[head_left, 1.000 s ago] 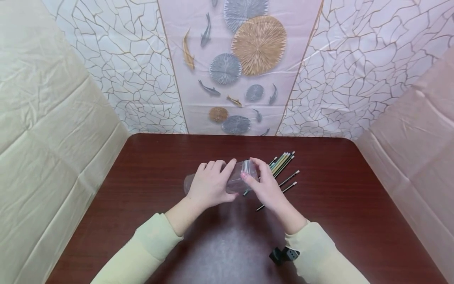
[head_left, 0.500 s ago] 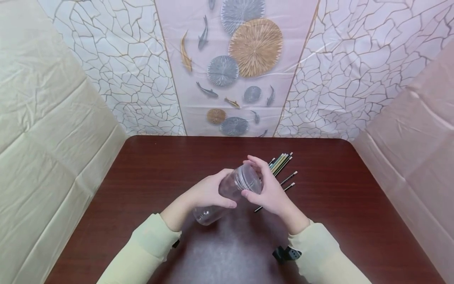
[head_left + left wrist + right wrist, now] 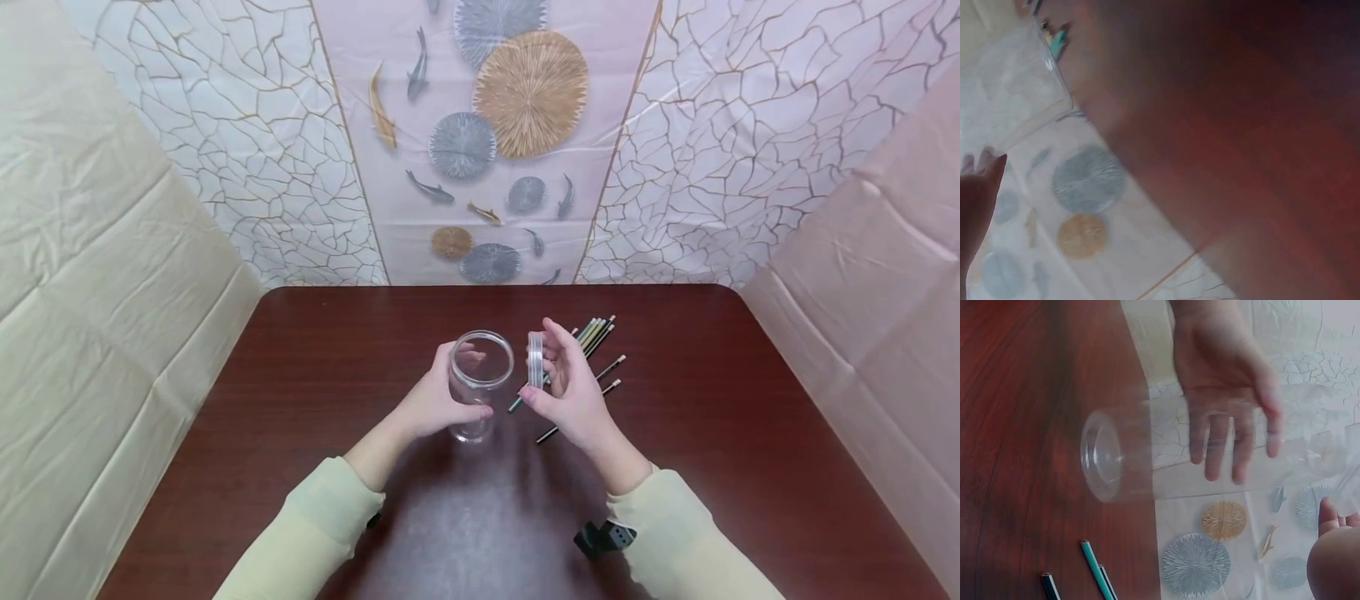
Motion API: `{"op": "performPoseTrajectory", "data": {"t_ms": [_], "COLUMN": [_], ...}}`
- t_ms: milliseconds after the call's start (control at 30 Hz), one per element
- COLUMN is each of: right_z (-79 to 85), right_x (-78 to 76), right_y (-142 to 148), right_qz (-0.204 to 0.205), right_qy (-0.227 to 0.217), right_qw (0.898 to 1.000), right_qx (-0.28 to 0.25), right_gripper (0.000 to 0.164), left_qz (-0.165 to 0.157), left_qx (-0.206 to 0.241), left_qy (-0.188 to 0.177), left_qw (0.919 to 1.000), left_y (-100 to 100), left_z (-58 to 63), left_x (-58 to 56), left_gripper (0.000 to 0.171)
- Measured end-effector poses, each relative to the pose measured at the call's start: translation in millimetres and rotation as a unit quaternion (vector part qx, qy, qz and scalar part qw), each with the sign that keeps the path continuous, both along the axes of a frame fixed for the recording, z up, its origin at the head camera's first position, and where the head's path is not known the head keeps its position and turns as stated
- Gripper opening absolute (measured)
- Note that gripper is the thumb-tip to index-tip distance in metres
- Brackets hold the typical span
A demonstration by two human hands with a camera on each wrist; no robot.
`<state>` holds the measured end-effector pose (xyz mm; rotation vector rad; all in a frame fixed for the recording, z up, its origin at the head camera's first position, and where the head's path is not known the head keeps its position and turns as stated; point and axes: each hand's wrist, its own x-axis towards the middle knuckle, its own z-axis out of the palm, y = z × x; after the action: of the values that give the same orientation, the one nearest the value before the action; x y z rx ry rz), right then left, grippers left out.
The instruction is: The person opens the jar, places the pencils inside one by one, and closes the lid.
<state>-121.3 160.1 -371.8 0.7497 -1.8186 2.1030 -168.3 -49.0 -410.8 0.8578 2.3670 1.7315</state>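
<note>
Two hands worked apart over the middle of the worktop [image 3: 330, 358], one on a jar [image 3: 484, 387], the other on its lid [image 3: 535, 360]. The jar, tall, round and see-through, stood close to upright, its wide mouth turned up toward the head camera, a glossy ring of rim catching the light. Through its clear wall the right wrist view showed fingers and the patterned cloth [image 3: 405, 242] behind; the round base shone at the lower end. Whether that base met the worktop could not be told.

The left hand [image 3: 429, 406] gripped the jar's side, thumb across the near wall, fingers round the far one. The right hand [image 3: 576, 400] pinched the lid between thumb and fingers, holding it on edge just right of the jar's mouth and apart from it. Seen nearly side-on, the lid looked shallow and silvery clear, with fine ridges round its band.

Beyond the right hand, between the worktop's middle and its far edge, lay pencils [image 3: 593, 337] in dark, green and yellowish tones, several bunched and others apart, pale tips pointing toward the far right corner. Pale sleeves [image 3: 322, 517] covered both forearms.
</note>
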Motion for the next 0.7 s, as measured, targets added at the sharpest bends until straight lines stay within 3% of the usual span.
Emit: {"op": "performPoseTrajectory", "data": {"t_ms": [133,233,333,533,700], "right_z": [-2.2,-5.1,-8.0,-12.6,-18.1], "right_x": [-0.1,-0.4,-1.1,2.0,6.3], "right_y": [2.2,4.6,7.8,20.3,38.3], "right_qz": [-0.016,-0.035,-0.067,-0.187,-0.245], "right_qy": [-0.012,0.007,0.032,0.037,0.029], "right_qw": [1.0,0.999,0.997,0.975,0.957], "right_qx": [0.014,0.024,0.034,0.113,0.152], "right_gripper": [0.077,0.075,0.076,0.076,0.073], "left_qz": [0.034,0.043,0.052,0.063,0.057], "left_qx": [0.027,0.043,0.029,0.022,0.027], "left_qy": [-0.003,-0.011,-0.022,-0.026,-0.031], "left_qw": [0.9991,0.9981,0.998,0.9974,0.9975], "left_y": [-2.2,-4.4,-6.2,-6.7,-5.2], "left_z": [-3.5,-0.2,1.9,-2.1,-6.0], "left_x": [3.8,8.1,10.8,11.5,8.8], "left_gripper": [0.082,0.079,0.078,0.079,0.085]}}
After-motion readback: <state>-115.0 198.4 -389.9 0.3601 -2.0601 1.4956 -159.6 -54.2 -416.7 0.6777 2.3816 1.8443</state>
